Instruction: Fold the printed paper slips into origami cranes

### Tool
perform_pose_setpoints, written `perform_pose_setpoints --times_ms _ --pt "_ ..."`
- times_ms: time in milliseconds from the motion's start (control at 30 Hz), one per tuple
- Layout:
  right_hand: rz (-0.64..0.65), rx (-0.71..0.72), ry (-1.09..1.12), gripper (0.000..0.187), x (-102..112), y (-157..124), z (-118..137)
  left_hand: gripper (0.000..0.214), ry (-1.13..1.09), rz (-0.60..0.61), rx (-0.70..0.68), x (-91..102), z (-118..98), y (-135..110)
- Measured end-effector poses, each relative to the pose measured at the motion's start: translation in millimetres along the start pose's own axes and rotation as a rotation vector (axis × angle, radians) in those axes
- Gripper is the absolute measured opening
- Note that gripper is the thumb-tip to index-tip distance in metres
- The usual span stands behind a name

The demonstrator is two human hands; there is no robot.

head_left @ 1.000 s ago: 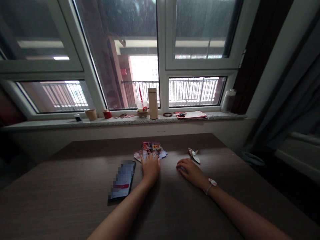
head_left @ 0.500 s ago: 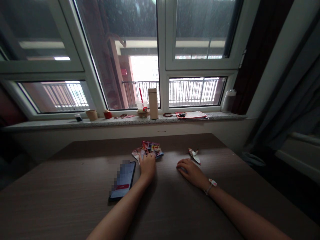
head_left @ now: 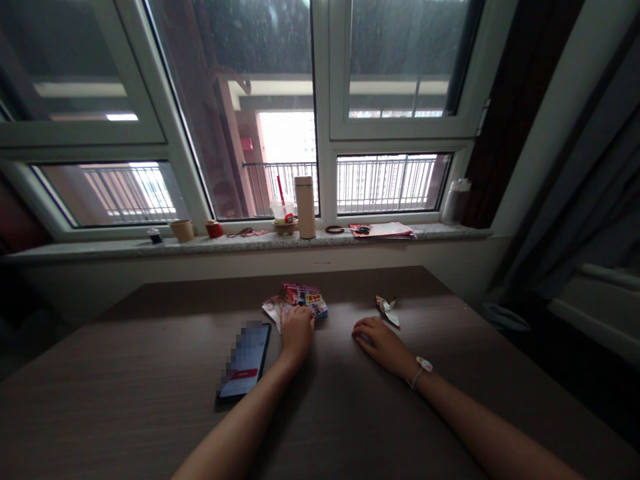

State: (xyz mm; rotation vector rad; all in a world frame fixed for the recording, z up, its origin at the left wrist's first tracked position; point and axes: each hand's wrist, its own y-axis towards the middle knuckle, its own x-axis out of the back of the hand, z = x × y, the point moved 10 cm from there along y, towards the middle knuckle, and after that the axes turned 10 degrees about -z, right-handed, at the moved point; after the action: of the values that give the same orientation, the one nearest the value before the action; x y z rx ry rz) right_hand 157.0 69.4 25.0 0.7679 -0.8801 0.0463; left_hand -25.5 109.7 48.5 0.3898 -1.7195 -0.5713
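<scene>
Since a second ago, your left hand [head_left: 298,328] and the loose pile of glossy, many-coloured printed papers [head_left: 303,293] have shifted slightly left, and the pile's right edge now sits closer in; your right hand [head_left: 380,343] has hardly moved. On the far left, a tan, tapered paper cup [head_left: 183,231] stands on the grey speckled stone windowsill [head_left: 125,247], beyond the dark brown wood-grain bench [head_left: 120,373]. A black, rectangular smartphone [head_left: 247,363] lies flat and face up beside your left forearm, probably so its screen stays readable. Next comes the pile, flat on the bench beneath and ahead of your left fingers. They lie close together, palm down, over its near edge, likely to keep the sheets from sliding; you cannot tell whether they pinch any. Behind it, a beige cylindrical flask [head_left: 305,208] stands upright on the sill. Your right hand rests on the bench with loosely bent fingers, perhaps for support; its underside is hidden, so you cannot tell whether it holds anything. Just beyond it lies a crumpled, white-and-reddish wrapper [head_left: 389,311], apart from the pile.
</scene>
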Motion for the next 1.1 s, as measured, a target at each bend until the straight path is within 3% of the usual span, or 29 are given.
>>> perform_pose_setpoints --times_ms 267,467,600,700,933,1100 --pt "-0.045 -0.038 0.054 0.023 4.6 0.7 -4.5 0.006 -0.226 -0.008 -0.127 6.0 -28.4 -10.6" --pt "-0.059 -0.012 0.081 0.033 5.7 0.6 -4.5 0.006 -0.393 0.185 -0.125 -18.2 -44.9 -26.7" --pt "0.028 -0.001 0.058 0.028 -2.0 0.4 -1.0 0.011 -0.507 0.206 -0.118 -24.1 -47.5 -29.2" --pt "0.019 -0.037 0.038 0.026 0.8 1.6 -2.8 0.016 -0.554 0.215 -0.152 -26.1 -50.8 -29.8" --pt "0.020 -0.111 -0.064 0.013 6.6 1.3 -13.8 0.018 -0.540 0.279 -0.247 -35.9 -57.3 -35.3" --pt "0.025 -0.064 -0.016 0.036 2.6 -0.9 -10.3 0.037 -0.341 0.278 -0.294 -34.4 -55.9 -41.8"
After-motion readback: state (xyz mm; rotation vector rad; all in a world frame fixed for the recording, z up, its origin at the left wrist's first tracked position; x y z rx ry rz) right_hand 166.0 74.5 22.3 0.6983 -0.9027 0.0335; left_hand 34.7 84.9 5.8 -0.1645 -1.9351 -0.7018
